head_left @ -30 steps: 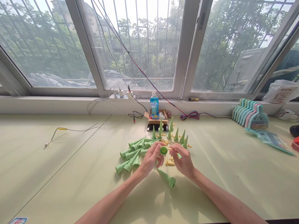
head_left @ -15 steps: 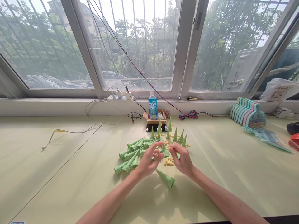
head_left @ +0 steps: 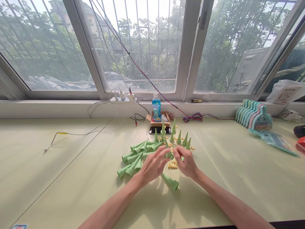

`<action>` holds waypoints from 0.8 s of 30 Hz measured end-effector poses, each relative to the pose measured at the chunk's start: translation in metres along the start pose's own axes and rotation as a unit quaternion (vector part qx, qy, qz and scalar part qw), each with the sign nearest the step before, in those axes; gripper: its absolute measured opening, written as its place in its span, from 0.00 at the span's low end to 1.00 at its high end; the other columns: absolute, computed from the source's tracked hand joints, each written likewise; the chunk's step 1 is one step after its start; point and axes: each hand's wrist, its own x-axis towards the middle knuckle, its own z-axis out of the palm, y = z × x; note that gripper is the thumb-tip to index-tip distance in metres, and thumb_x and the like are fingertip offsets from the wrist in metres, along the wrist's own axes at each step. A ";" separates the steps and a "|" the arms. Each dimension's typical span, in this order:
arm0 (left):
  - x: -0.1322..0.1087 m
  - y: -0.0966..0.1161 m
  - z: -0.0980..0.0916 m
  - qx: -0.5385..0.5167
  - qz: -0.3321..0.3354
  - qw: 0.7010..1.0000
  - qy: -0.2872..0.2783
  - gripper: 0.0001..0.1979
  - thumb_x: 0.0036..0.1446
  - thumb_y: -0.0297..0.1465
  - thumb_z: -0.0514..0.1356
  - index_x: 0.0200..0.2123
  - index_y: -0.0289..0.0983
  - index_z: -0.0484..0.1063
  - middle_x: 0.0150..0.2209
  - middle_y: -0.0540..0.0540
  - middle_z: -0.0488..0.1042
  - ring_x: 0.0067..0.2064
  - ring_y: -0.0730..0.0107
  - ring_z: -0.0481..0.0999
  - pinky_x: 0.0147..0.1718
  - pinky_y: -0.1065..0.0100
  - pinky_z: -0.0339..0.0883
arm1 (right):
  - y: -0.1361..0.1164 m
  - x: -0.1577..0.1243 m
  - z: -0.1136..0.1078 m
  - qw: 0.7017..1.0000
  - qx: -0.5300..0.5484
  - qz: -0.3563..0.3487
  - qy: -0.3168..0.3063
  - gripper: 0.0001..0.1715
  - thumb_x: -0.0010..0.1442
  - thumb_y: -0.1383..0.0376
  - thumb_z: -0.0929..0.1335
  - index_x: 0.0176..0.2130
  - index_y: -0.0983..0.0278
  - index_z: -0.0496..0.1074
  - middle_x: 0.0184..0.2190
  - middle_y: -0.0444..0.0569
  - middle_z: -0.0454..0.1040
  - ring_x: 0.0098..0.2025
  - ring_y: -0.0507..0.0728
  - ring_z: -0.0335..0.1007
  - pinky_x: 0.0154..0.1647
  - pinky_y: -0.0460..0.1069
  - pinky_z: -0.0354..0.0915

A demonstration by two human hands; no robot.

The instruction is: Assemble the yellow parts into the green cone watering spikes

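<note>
Between my hands a green watering spike [head_left: 166, 143] stands point up on the table. My left hand [head_left: 152, 165] has its fingers and thumb closed around the lower part of that spike. On the other side, my right hand [head_left: 186, 163] pinches a small yellow valve [head_left: 173, 150] against the spike's side; the fingers cover most of it. Below lie several loose yellow valves [head_left: 173, 165]. One more green spike [head_left: 172, 183] lies on its side nearer to me. A pile of green spikes [head_left: 133, 159] lies left of my left hand.
Several upright spikes with yellow valves [head_left: 185, 140] stand behind my hands. Farther back are a black phone [head_left: 159, 130], a small cardboard box [head_left: 160, 124] and a blue bottle [head_left: 156, 108]. Small dustpan-like items [head_left: 258, 119] stand at the right; a thin cable [head_left: 78, 135] crosses the left.
My left hand has closed from an open pose onto the upright spike. My right hand has brought the yellow valve to the spike's side and stays nearly in place.
</note>
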 end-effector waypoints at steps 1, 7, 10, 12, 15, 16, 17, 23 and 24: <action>0.000 0.001 0.001 -0.015 -0.008 1.000 0.011 0.20 0.67 0.30 0.53 0.60 0.45 0.54 0.53 0.38 0.70 0.28 0.75 0.73 0.25 0.71 0.64 | 0.000 0.000 0.000 1.000 0.005 0.002 0.002 0.18 0.70 0.62 0.59 0.27 0.62 0.60 0.20 0.40 0.58 0.21 0.49 0.53 0.22 0.45 0.54; 0.007 0.013 0.005 -0.148 -0.129 0.977 0.089 0.08 0.68 0.36 0.50 0.48 0.41 0.59 0.44 0.44 0.69 0.28 0.77 0.70 0.23 0.75 0.62 | 0.003 -0.001 0.001 0.999 0.016 0.002 0.030 0.15 0.71 0.61 0.59 0.32 0.62 0.64 0.24 0.43 0.63 0.26 0.51 0.58 0.27 0.46 0.61; 0.011 0.017 0.002 -0.256 -0.220 0.937 0.088 0.12 0.68 0.42 0.48 0.44 0.40 0.61 0.30 0.52 0.68 0.23 0.77 0.66 0.22 0.74 0.62 | 0.003 -0.001 0.001 0.999 -0.002 -0.024 0.030 0.14 0.71 0.62 0.59 0.33 0.62 0.65 0.26 0.44 0.64 0.27 0.52 0.60 0.29 0.47 0.61; 0.014 0.019 -0.001 -0.325 -0.263 0.906 0.065 0.17 0.67 0.46 0.48 0.46 0.39 0.62 0.26 0.54 0.68 0.19 0.78 0.64 0.18 0.75 0.58 | 0.003 -0.001 0.000 0.999 -0.013 -0.048 0.022 0.14 0.71 0.63 0.58 0.34 0.62 0.66 0.27 0.45 0.65 0.27 0.53 0.60 0.28 0.47 0.60; 0.018 0.022 -0.003 -0.399 -0.303 0.865 0.030 0.22 0.64 0.50 0.51 0.46 0.38 0.64 0.25 0.54 0.68 0.17 0.79 0.62 0.15 0.76 0.53 | 0.003 -0.001 0.000 0.997 -0.019 -0.075 0.008 0.14 0.71 0.64 0.58 0.36 0.62 0.67 0.28 0.46 0.65 0.27 0.53 0.60 0.28 0.47 0.60; 0.019 0.022 -0.004 -0.414 -0.312 0.855 0.022 0.22 0.63 0.51 0.52 0.46 0.38 0.64 0.25 0.53 0.68 0.17 0.79 0.62 0.14 0.76 0.53 | 0.003 -0.001 0.000 0.997 -0.019 -0.078 0.005 0.13 0.71 0.64 0.58 0.36 0.62 0.67 0.28 0.46 0.65 0.28 0.53 0.60 0.28 0.47 0.60; 0.019 0.023 -0.004 -0.425 -0.318 0.847 0.017 0.23 0.62 0.51 0.54 0.47 0.38 0.64 0.25 0.53 0.68 0.17 0.79 0.63 0.14 0.77 0.53 | 0.003 -0.001 0.000 0.997 -0.018 -0.078 0.004 0.13 0.71 0.65 0.59 0.36 0.62 0.68 0.29 0.46 0.66 0.28 0.53 0.60 0.28 0.47 0.60; 0.018 0.022 -0.004 -0.453 -0.308 0.836 -0.012 0.25 0.62 0.49 0.56 0.53 0.38 0.63 0.30 0.51 0.69 0.20 0.77 0.67 0.13 0.76 0.56 | 0.006 -0.003 0.000 0.998 -0.013 -0.065 0.009 0.13 0.71 0.64 0.59 0.36 0.61 0.68 0.28 0.46 0.67 0.27 0.53 0.61 0.27 0.47 0.61; 0.017 0.021 -0.004 -0.454 -0.305 0.837 -0.012 0.25 0.62 0.49 0.56 0.53 0.38 0.63 0.30 0.50 0.69 0.20 0.77 0.67 0.13 0.76 0.57 | 0.006 -0.003 0.000 0.998 -0.013 -0.063 0.007 0.13 0.71 0.64 0.59 0.36 0.61 0.68 0.28 0.46 0.67 0.27 0.53 0.61 0.27 0.47 0.61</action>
